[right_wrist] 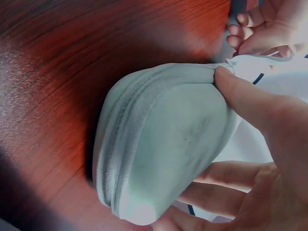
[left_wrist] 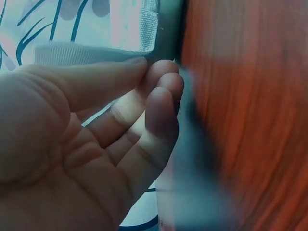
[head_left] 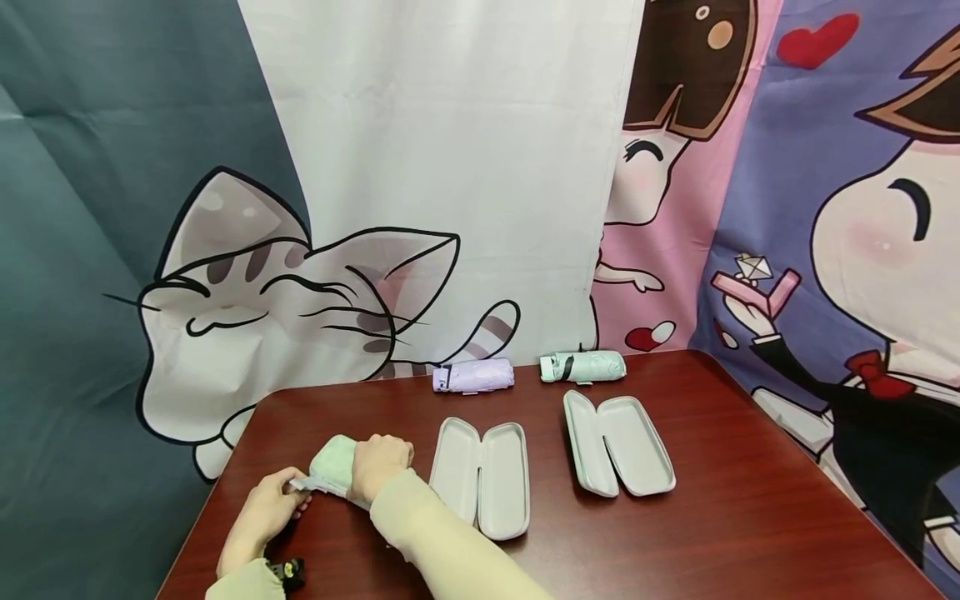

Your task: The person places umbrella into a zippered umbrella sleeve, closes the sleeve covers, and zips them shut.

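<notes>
A mint-green zip case [head_left: 333,460] stands on the table at the left, its rounded shell and grey zip band showing in the right wrist view. My right hand [head_left: 381,465] grips it, thumb on one edge and fingers round the far side. Beside it, my left hand [head_left: 264,510] pinches a pale grey fabric strip [left_wrist: 72,54] at the case's near edge between thumb and forefinger. The other left fingers are curled loosely in the left wrist view. Whether the case's zip is fully closed is hidden.
Two pale grey cases lie spread open, one case [head_left: 504,483] right of my right hand and another case [head_left: 636,446] farther right. A lilac folded umbrella [head_left: 474,377] and a mint folded umbrella [head_left: 583,367] lie along the back edge, before a cartoon-printed curtain [head_left: 450,150].
</notes>
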A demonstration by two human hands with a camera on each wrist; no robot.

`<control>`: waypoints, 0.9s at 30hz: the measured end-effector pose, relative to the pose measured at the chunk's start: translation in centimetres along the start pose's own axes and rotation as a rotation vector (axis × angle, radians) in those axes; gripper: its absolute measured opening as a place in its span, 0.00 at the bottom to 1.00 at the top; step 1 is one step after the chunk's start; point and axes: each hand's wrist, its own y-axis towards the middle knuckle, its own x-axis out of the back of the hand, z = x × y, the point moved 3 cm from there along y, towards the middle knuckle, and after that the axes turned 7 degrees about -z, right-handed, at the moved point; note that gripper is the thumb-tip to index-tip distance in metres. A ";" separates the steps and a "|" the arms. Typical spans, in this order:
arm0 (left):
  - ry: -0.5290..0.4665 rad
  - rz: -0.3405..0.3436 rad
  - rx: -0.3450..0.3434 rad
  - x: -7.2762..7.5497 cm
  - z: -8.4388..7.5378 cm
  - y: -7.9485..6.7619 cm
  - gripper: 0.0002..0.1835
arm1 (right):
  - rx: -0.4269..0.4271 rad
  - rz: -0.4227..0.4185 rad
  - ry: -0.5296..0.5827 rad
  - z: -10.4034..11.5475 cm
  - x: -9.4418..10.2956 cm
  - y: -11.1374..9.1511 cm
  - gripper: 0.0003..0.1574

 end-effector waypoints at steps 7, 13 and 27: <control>-0.038 0.019 0.030 0.1 0.1 -0.3 0.01 | 0.013 0.002 0.044 -0.2 -0.2 0.2 0.31; -0.122 0.000 0.036 -0.3 0.1 0.1 0.05 | 0.004 -0.003 0.069 -0.7 0.0 0.1 0.35; -0.185 0.038 0.060 -0.5 -0.1 0.0 0.06 | 0.000 -0.007 0.078 -0.4 0.0 0.4 0.35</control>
